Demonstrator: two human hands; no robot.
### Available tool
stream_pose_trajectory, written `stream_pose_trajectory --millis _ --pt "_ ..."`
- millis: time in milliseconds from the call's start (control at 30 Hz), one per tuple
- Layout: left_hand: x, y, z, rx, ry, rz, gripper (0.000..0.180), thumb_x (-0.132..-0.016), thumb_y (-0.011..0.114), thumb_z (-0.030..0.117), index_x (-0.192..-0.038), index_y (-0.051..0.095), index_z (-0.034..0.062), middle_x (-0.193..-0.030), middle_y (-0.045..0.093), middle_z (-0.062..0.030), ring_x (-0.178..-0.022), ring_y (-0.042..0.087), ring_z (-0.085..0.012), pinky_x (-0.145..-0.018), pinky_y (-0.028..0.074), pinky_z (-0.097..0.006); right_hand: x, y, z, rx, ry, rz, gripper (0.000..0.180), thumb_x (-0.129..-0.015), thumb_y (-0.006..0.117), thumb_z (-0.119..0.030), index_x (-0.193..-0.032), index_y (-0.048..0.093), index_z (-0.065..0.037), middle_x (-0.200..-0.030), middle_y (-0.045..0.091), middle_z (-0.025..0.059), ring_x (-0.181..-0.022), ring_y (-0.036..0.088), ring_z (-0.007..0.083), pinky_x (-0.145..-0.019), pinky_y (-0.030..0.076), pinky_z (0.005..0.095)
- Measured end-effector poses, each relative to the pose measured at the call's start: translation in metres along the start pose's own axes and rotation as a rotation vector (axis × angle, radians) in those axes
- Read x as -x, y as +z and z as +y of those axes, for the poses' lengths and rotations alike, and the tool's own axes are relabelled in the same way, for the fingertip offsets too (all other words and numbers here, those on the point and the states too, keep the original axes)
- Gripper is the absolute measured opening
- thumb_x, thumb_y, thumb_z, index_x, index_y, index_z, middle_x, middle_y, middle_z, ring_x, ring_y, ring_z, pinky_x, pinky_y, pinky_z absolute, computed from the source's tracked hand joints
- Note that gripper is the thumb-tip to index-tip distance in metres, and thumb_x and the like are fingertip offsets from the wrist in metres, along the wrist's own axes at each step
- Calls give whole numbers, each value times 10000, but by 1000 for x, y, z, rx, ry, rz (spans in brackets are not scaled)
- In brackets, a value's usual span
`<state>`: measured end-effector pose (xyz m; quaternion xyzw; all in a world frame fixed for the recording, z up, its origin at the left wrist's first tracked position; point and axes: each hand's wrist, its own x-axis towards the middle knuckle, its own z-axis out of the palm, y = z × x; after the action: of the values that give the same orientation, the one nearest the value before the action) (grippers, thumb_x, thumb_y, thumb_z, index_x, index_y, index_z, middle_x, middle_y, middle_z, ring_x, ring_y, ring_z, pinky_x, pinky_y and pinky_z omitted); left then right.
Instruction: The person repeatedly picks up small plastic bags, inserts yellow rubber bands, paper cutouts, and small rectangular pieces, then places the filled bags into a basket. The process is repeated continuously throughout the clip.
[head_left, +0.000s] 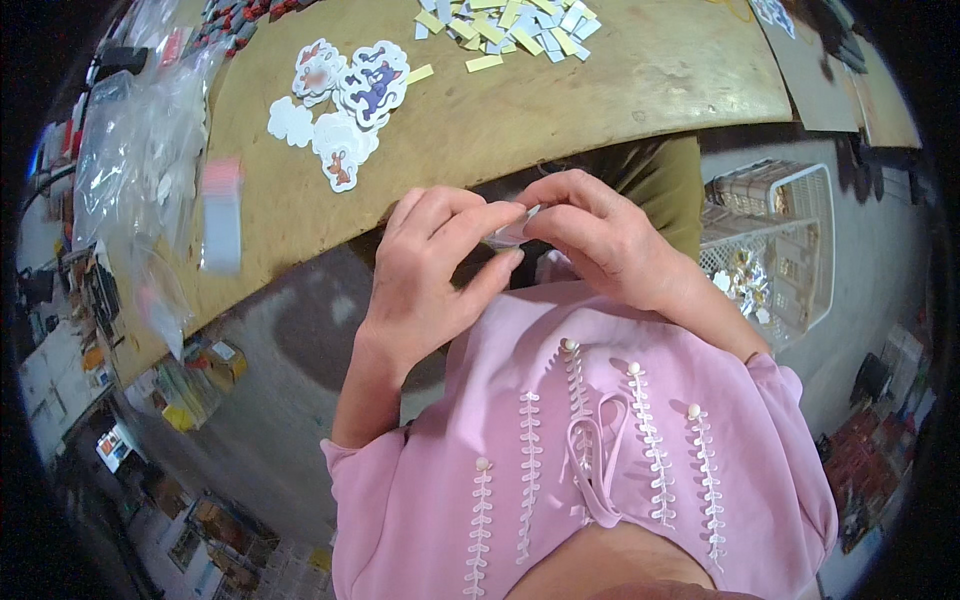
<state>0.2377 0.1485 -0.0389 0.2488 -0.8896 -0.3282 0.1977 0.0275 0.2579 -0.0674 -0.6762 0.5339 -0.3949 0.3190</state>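
Left hand (425,250): thumb and forefinger parted, the held item lying between their tips; firmness of grip cannot be told. Right hand (605,240): thumb and forefinger pinched on the same item. Clear plastic piece (511,232), small: held between both hands, just short of the near edge of the surface (620,100); judged unfinished. Cartoon-animal cut-outs (350,98), loose heap: placed beyond the left hand and to its left; judged left to be handled. Yellow and pale strips (525,40): scattered well beyond both hands, likewise loose. Pink-topped clear sleeves (222,215), stacked: set well to the left of the left hand. White lattice basket (830,230): stood lower, right of the right hand; white and gold pieces (745,285) contained, possibly done, though this cannot be confirmed.
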Motion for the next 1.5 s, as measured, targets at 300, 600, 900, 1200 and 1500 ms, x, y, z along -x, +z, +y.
stream_pose_trajectory --millis 300,600,900,1200,1500 --pt "0 -5 -2 -66 65 -26 245 -794 857 216 -1003 769 125 -1062 666 -40 -970 620 -275 -849 507 -411 -8 -1 -2 20 -112 29 254 -814 750 6 -1050 656 1 -1140 663 150 -1008 694 340 -812 600 392" --pt "-61 -28 -46 -447 47 206 123 -888 790 97 -1007 766 82 -1020 680 -84 -999 607 -322 -907 500 -432 1 -8 3 215 -120 42 259 -769 717 -20 -1022 677 -60 -1064 660 83 -981 657 307 -846 536 413" --pt "-104 -40 -55 -505 116 -21 152 -842 800 89 -981 741 98 -1023 668 -63 -1031 590 -314 -923 488 -434 12 -7 14 176 -107 84 249 -781 715 -19 -1023 677 -66 -1046 648 82 -985 652 302 -855 528 406" --pt "-116 -15 -39 38 -269 -47 197 -869 798 76 -1030 696 25 -895 697 -112 -852 677 -300 -799 548 -417 13 -6 16 176 -117 83 287 -763 728 -22 -1041 671 -63 -1068 651 91 -1003 657 310 -877 532 409" --pt "-107 -15 -30 -169 -157 -125 176 -894 786 66 -1014 680 -9 -833 677 -118 -760 656 -256 -718 533 -383 20 -13 20 199 -75 93 283 -767 726 -8 -1038 661 -55 -1068 650 103 -1010 658 319 -871 543 412"
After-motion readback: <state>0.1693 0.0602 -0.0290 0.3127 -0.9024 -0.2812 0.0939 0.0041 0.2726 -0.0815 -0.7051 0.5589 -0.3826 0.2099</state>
